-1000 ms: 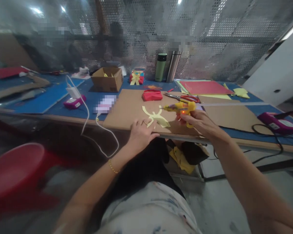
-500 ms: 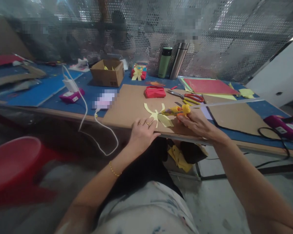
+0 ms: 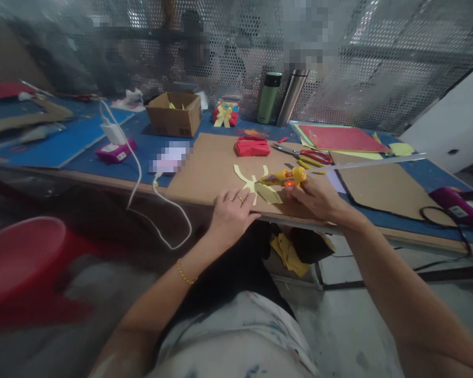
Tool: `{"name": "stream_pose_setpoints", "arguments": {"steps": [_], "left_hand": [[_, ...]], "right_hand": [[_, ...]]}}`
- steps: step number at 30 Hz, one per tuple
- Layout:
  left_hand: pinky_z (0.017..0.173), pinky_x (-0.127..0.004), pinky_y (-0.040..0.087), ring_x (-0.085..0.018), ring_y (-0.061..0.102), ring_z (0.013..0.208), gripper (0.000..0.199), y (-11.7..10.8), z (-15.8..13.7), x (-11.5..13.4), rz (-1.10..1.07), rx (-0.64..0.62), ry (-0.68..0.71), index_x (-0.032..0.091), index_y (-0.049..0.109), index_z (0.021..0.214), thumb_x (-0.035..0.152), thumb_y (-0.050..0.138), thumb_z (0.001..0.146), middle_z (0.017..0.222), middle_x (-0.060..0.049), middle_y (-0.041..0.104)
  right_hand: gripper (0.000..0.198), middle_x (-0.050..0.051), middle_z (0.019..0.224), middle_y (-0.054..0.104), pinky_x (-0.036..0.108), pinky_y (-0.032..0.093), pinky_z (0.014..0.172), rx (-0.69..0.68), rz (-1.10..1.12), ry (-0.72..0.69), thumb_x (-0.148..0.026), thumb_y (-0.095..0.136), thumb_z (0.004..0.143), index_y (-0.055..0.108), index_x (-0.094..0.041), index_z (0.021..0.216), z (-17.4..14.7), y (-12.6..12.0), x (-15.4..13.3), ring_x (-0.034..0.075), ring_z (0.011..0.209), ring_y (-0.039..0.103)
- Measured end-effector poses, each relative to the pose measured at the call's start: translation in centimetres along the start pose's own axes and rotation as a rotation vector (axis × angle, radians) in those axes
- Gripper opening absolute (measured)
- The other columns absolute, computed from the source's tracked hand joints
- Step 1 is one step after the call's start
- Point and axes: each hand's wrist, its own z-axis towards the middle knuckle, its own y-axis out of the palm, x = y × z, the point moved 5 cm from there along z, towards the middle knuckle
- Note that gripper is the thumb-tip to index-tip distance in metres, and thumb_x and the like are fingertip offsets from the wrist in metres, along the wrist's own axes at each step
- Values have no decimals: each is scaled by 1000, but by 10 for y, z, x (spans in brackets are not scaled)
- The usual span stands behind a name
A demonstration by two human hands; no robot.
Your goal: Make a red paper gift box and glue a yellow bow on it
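Note:
My right hand [image 3: 317, 197] is wrapped round a yellow hot glue gun [image 3: 284, 177], a small red light glowing on it. A long clear glue stick [image 3: 372, 164] sticks out of its back end. The gun's nozzle is over the centre of a pale yellow paper bow [image 3: 249, 184] with several strips, lying on a cardboard sheet [image 3: 205, 168]. My left hand [image 3: 233, 212] lies on the near part of the bow, fingers extended and thumb apart, partly covering the paper. Just beyond the bow is a red folded bundle [image 3: 253, 147].
Red-handled scissors [image 3: 313, 156] and yellow-handled ones lie right of the bundle. Behind stand a cardboard box [image 3: 173, 115], a red item with a yellow bow [image 3: 226, 113], a green bottle [image 3: 269, 98] and a steel flask [image 3: 292, 98]. A white cable [image 3: 139, 178] hangs over the front edge.
The red light on the glue gun now shows, where it was orange and unlit before. The view has shifted slightly; both hands keep nearly the same place.

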Motion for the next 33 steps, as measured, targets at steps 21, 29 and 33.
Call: {"name": "stream_pose_setpoints", "arguments": {"steps": [21,29,33], "left_hand": [[109,-49,45,-34,65,130,40,-1,0,-1,2,3,-2,15,67,138,33,71,102,140,-18,73],[108,-48,46,-33,66,129,41,-1,0,-1,26,9,-3,14,67,137,34,72,101,139,-18,74],[107,-46,47,-32,67,127,42,-2,1,0,24,0,-4,15,66,138,34,72,101,139,-17,74]], "right_hand": [[42,7,76,63,37,48,68,-2,45,10,-57,47,103,53,-27,74,2,-3,-6,23,70,56],[52,4,69,55,36,42,65,1,-28,-7,-66,41,105,48,-27,71,-1,-3,0,20,65,48],[54,4,68,55,36,42,64,9,-30,-3,-67,43,105,48,-27,69,0,-3,9,20,65,49]]}}
